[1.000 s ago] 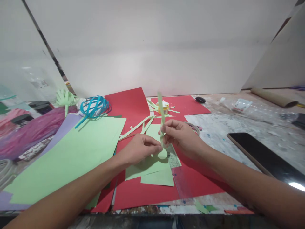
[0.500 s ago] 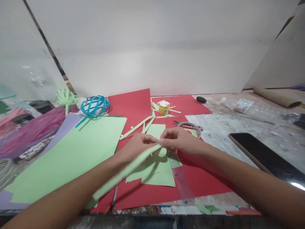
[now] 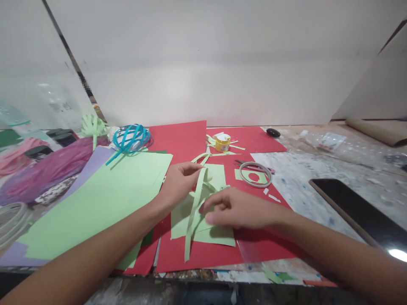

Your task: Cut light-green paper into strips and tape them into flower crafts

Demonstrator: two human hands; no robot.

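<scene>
My left hand (image 3: pixel 182 178) pinches the upper end of a long light green paper strip (image 3: pixel 195 214), which hangs down toward the table's front edge. Close to the strip's right side is my right hand (image 3: pixel 233 207), its fingers curled and parted, holding nothing that I can see. Below both hands lie light green paper pieces (image 3: pixel 222 241) on red paper (image 3: pixel 267 245). More narrow green strips (image 3: pixel 201 158) lie just beyond my left hand. To the right, a ring-shaped roll of tape (image 3: pixel 242 174) rests over pink-handled scissors (image 3: pixel 271 170) and a green piece with a hole.
Large green sheets (image 3: pixel 104 199) cover the left side. Behind them are a blue paper-strip ball (image 3: pixel 132 139) and a green paper flower (image 3: pixel 94 126). A yellow glue pot (image 3: pixel 222 143) stands at the back. A phone (image 3: pixel 352 212) and plastic bottle (image 3: pixel 337 144) lie right.
My right hand has let go of the strip's upper end and moved down toward me. The strip has swung from slanting across my left forearm to hanging nearly straight. The view has shifted slightly.
</scene>
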